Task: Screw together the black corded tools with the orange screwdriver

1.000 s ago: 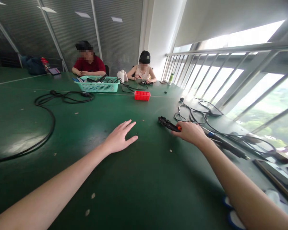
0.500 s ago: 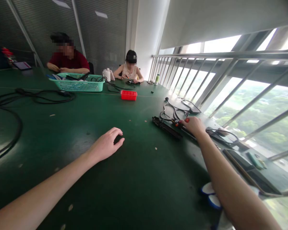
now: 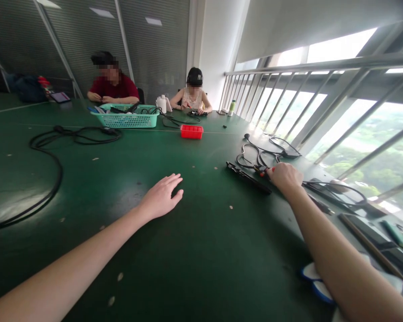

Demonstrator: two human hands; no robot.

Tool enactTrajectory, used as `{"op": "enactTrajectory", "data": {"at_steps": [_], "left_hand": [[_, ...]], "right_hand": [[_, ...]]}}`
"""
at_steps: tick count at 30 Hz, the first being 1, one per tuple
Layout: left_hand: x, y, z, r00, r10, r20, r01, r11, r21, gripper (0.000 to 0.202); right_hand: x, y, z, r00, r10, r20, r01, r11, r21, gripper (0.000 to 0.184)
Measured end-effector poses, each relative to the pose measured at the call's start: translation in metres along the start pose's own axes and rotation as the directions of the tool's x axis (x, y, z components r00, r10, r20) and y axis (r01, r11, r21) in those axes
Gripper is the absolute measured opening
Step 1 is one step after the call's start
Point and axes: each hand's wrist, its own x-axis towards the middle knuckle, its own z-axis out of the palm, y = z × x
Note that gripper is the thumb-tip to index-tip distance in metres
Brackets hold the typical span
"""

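Note:
My left hand (image 3: pixel 163 195) rests on the green table (image 3: pixel 201 250) with its fingers stretched out, holding nothing. Farther right, my right hand (image 3: pixel 286 176) is closed, fingers curled down on something with a bit of red showing at the fingertips; the hand hides most of it. Just left of that hand lies a long black plastic part (image 3: pixel 248 178), at a slant. Black cables (image 3: pixel 260 154) loop across the table behind the right hand, with small orange and red pieces beside its fingertips.
Beyond stand a red tray (image 3: pixel 191 131) and a turquoise basket (image 3: pixel 130 120) holding cables and tools. A thick black cable (image 3: pixel 58 165) curls at left. Two people sit across the table. A metal railing (image 3: pixel 317 71) runs along the right, with flat dark cases (image 3: pixel 369 230) near my right forearm.
The view has turned slightly left, so things appear farther right. My left fingers have straightened from a curl. My right hand stays by the same cables, its fingers now more tucked under.

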Motion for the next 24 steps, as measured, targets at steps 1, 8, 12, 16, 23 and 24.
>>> {"op": "enactTrajectory", "data": {"at_steps": [1,8,12,16,23,24], "left_hand": [[0.0,0.0,0.0,1.0,0.015,0.009,-0.015,1.0,-0.009,0.058],[-0.001,0.0,-0.001,1.0,0.009,-0.022,-0.012,0.99,-0.14,0.054],[-0.004,0.006,-0.004,1.0,-0.023,-0.014,0.021,0.988,-0.152,0.062],[-0.004,0.009,-0.005,0.999,0.016,0.049,-0.014,0.999,-0.04,0.067],[-0.003,0.009,-0.007,0.994,0.048,0.103,-0.05,0.999,0.013,0.081],[-0.003,0.009,-0.007,0.993,0.055,0.104,-0.057,0.998,0.013,0.081]], "right_hand": [[-0.001,-0.001,-0.001,1.0,0.011,0.001,-0.011,1.0,0.001,0.05],[-0.009,-0.005,-0.014,0.998,0.016,-0.053,-0.013,0.999,0.045,0.05],[-0.021,-0.021,-0.028,0.995,-0.038,-0.089,0.048,0.993,0.106,0.052],[-0.042,-0.054,-0.044,0.946,-0.322,-0.021,0.319,0.922,0.217,0.045],[-0.046,-0.052,-0.046,0.932,-0.357,0.059,0.347,0.928,0.133,0.072],[-0.043,-0.046,-0.042,0.934,-0.34,0.105,0.33,0.938,0.102,0.072]]}}
